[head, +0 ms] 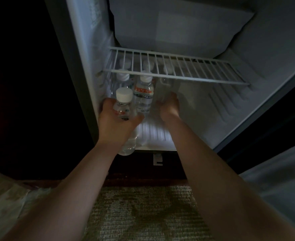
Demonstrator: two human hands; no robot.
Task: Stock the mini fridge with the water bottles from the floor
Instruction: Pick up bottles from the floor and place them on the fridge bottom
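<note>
The left hand (pixel 115 124) is gripping a water bottle (pixel 123 101) in the mini fridge (pixel 264 63), and the right hand (pixel 169 107) is reaching beside it, its grip too blurred to tell.

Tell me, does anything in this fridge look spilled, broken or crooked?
Nothing spilled or broken. Only the clear plastic white-capped water bottle gripped by the left hand leans, its base outside the white mini fridge; the stocked bottles stand upright.
</note>
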